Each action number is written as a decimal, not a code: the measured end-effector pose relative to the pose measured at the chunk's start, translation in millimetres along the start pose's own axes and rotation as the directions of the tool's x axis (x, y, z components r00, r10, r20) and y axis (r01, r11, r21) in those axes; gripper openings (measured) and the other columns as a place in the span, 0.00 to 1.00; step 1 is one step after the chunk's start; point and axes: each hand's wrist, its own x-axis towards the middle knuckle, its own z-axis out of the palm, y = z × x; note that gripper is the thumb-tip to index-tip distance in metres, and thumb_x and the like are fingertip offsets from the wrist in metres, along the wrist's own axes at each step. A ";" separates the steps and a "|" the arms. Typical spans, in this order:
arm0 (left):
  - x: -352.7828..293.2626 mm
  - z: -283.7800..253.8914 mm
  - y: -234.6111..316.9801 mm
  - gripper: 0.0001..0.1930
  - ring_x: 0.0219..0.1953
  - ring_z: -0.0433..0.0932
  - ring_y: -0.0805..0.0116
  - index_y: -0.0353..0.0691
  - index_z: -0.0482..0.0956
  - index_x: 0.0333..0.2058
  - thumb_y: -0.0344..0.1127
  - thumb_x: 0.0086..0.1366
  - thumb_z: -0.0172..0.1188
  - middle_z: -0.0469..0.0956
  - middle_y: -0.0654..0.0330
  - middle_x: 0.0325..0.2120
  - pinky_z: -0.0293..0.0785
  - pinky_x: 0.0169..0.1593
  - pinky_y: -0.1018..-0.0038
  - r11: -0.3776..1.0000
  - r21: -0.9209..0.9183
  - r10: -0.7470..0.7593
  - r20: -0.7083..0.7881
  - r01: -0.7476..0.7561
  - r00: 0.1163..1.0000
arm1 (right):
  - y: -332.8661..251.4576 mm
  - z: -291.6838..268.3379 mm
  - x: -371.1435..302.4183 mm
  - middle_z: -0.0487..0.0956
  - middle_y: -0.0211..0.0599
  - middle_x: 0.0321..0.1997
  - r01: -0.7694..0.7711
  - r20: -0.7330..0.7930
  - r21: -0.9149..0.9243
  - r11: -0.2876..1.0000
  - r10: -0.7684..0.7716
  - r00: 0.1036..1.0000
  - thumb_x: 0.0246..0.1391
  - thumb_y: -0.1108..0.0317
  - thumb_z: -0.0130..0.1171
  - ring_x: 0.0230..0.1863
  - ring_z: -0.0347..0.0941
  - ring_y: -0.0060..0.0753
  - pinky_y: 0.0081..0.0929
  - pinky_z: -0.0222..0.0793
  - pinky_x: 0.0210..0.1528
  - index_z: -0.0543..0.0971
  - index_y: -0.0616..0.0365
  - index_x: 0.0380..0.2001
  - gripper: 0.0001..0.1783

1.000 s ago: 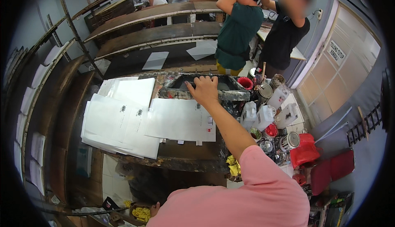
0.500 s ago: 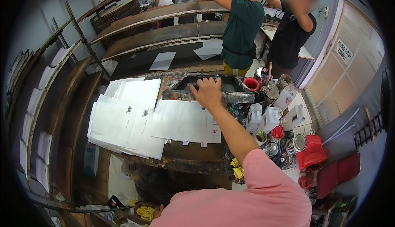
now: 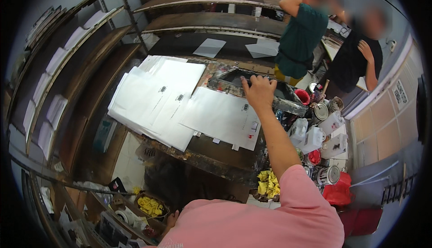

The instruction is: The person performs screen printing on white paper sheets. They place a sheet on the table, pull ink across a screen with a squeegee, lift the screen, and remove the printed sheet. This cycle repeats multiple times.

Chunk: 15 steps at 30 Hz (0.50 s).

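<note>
My right hand (image 3: 261, 93) is closed over the near bar of a dark, ink-stained screen-printing frame (image 3: 290, 106) at the back of the work table (image 3: 211, 158). The fingers bend over the bar and the thumb lies to the left. Just in front of the frame lies a white printed sheet (image 3: 220, 115) with small dark marks and a red mark near its right end. Left of it, a loose pile of similar white sheets (image 3: 153, 99) overlaps its edge. My left hand (image 3: 172, 219) hangs low beside my body near a box of yellow crumpled material (image 3: 150, 206); its fingers are mostly hidden.
Paint cans (image 3: 328, 174), white plastic jugs (image 3: 311, 140) and a red-rimmed pot (image 3: 302, 97) crowd the right side. Yellow crumpled material (image 3: 268, 184) sits by the table's near right corner. Racks with paper (image 3: 56, 108) line the left. Two people stand beyond the table, one in green (image 3: 302, 41).
My view has turned, shifting the scene. The frame, with my right hand still on it, uncovers more of the printed sheet. The person in black has lowered an arm.
</note>
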 end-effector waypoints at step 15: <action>65.6 -49.0 40.8 0.41 0.34 0.81 0.51 0.26 0.81 0.32 0.70 0.70 0.52 0.82 0.46 0.28 0.76 0.41 0.55 0.990 0.124 0.071 -0.071 -0.062 0.995 | -11.3 0.3 -0.2 0.80 0.36 0.30 -0.001 0.013 0.011 1.000 0.001 1.000 0.65 0.43 0.56 0.36 0.74 0.39 0.44 0.57 0.50 0.82 0.53 0.27 0.25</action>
